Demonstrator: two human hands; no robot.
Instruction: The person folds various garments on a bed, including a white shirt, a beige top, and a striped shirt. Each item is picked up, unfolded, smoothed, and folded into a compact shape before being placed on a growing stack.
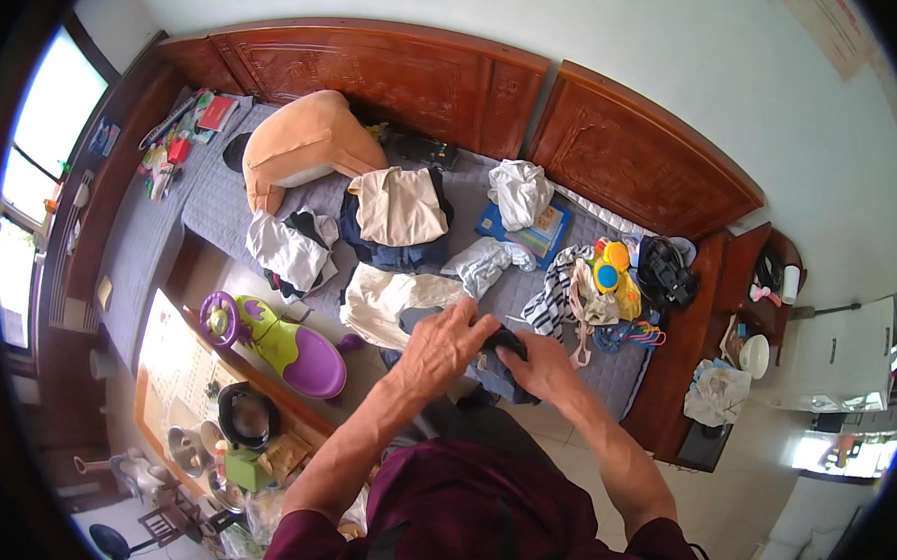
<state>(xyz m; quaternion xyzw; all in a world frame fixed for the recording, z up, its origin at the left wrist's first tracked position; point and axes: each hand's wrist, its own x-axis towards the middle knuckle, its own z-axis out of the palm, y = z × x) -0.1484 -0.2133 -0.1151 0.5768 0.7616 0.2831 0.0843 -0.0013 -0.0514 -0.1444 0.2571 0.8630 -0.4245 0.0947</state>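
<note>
My left hand (448, 347) and my right hand (538, 362) both grip a dark blue garment (498, 375), bunched between them at the near edge of the sofa's grey quilted pad (487, 297). Beyond my left hand lies a cream garment (397, 301), with a light blue garment (484, 266) to its right. A beige folded garment (400, 207) rests on dark blue clothes. White clothing (289, 249) lies left of that stack, and another white garment (520, 193) sits on a blue book (540, 235).
An orange plush toy (307, 140) leans near the carved wooden backrest (379, 73). To the right, a yellow toy (617, 265) lies among clothes. A green and purple ride-on toy (294, 347) stands on the floor at left, beside a wooden table (174, 359) holding bowls.
</note>
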